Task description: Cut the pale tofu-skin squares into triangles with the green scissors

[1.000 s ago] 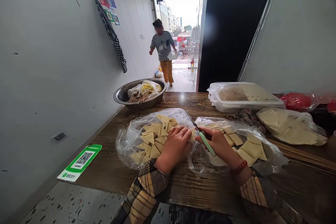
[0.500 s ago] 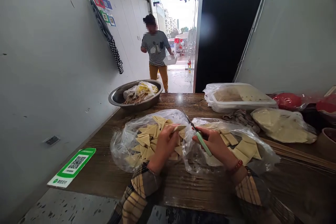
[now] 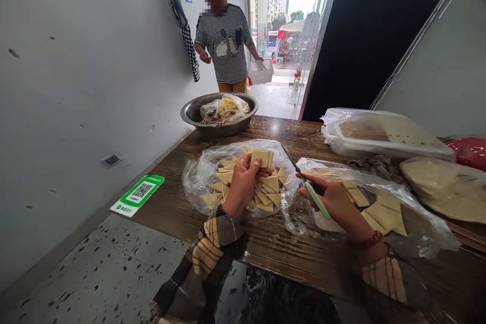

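Note:
My left hand (image 3: 245, 182) pinches a small stack of pale yellow tofu squares (image 3: 261, 157) between thumb and fingers. Beneath it, an opened clear plastic bag (image 3: 197, 174) holds many tofu triangles (image 3: 268, 195). In my right hand (image 3: 330, 200) is a green-handled blade (image 3: 316, 197); its narrow dark end points up and left, apart from the held stack. Whether it is a knife or scissors, I cannot tell. A second clear bag (image 3: 425, 228), under and beside my right hand, contains larger tofu squares (image 3: 383, 215).
A metal basin (image 3: 190, 114) with skewers and bags stands at the table's far left. A plastic-wrapped white tray (image 3: 379, 136), a grey cloth (image 3: 377, 166) and bagged pale sheets (image 3: 444, 187) lie to the right. Beyond the basin, a person (image 3: 228, 45) holds a white container (image 3: 261, 72).
The view has tilted down and turned left. My left hand has turned the stack from edge-on to show its flat face. The person by the doorway has come closer to the table.

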Tool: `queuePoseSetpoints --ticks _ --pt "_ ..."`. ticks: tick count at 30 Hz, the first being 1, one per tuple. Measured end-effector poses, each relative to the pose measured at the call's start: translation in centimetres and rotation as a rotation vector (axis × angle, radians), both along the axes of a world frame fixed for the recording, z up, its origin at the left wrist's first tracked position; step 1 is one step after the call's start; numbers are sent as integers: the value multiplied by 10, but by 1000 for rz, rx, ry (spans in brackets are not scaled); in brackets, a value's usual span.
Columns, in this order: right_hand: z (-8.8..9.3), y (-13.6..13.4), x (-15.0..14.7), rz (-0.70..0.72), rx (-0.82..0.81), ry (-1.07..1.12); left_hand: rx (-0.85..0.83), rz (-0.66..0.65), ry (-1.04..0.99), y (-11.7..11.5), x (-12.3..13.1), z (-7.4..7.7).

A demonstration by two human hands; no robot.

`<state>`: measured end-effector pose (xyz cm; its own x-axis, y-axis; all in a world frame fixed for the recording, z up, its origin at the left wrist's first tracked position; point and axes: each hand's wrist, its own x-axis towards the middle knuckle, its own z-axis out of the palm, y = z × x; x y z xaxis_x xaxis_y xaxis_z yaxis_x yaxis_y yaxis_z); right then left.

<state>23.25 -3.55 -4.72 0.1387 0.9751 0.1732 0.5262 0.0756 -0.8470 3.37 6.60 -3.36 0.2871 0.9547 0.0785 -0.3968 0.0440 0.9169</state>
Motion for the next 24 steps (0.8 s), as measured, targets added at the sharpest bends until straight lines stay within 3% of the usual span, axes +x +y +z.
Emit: queuePoseSetpoints --ticks 10,14,24 --pt "6 -4 1 135 -38 -93 -34 3 -91 1 -1 3" --pt "3 -3 1 147 -119 -152 -36 -8 -88 0 -2 3" --pt "-7 -3 5 144 -141 -207 -32 -33 -112 -3 -2 -6"
